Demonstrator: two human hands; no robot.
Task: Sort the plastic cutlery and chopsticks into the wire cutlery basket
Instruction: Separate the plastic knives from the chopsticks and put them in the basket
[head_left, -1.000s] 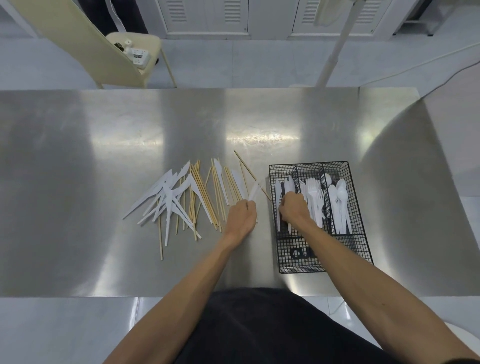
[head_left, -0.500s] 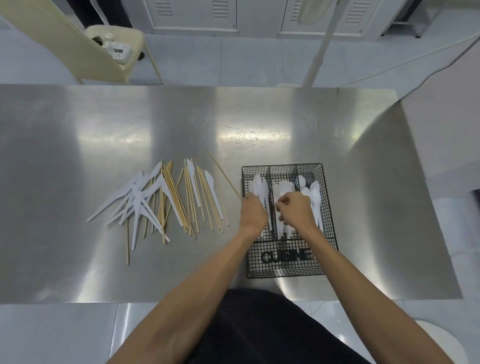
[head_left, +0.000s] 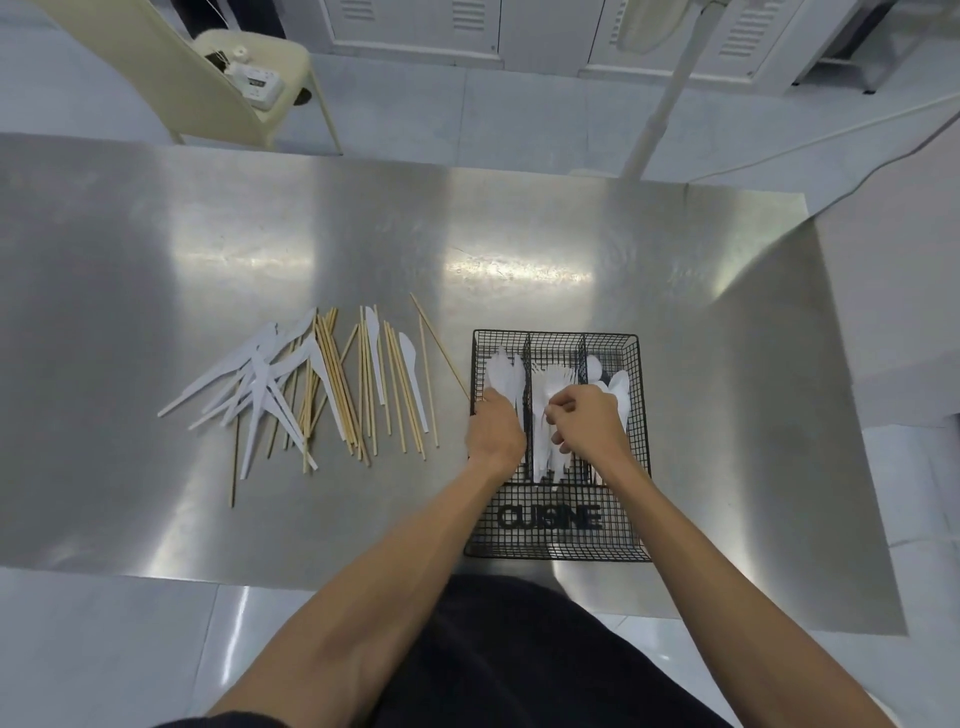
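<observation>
A black wire cutlery basket (head_left: 558, 543) stands on the steel table (head_left: 363, 234) at the near right. My left hand (head_left: 494, 432) is in its left compartment, fingers curled down over white plastic knives (head_left: 503, 375). My right hand (head_left: 589, 422) hovers over the middle compartment with curled fingers pinching a white plastic fork (head_left: 549, 387). White spoons (head_left: 619, 387) lie in the right compartment. To the left of the basket, a loose heap of white knives (head_left: 260, 379) and wooden chopsticks (head_left: 363, 384) lies on the table.
A cream chair (head_left: 208, 88) carrying a small white device stands beyond the table's far left edge. A white pole (head_left: 662, 98) rises behind the far edge. One chopstick (head_left: 439, 345) leans close to the basket's left wall.
My left hand left the heap with a knife and moved right into the basket's left compartment. My right hand shifted from the left compartment to the middle one.
</observation>
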